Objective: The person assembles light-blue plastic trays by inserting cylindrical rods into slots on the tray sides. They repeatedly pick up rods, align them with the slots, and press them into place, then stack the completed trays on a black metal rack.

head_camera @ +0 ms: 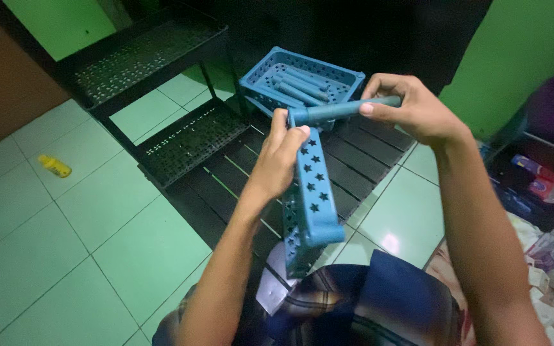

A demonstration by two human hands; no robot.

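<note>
Nearest the camera, the person's lap in dark plaid cloth (328,301) sits under a blue plastic shelf tray (312,192) with star-shaped cut-outs, held tilted on edge by the left hand (280,157), which is closed on its upper rim. The right hand (411,106) is closed around a blue tube (347,110) whose left end meets the tray's top corner. Both parts look light, rigid and smooth, best held at rim and mid-shaft; farther off, a second blue tray (302,80) holding more tubes rests on black shelf panels (360,154).
</note>
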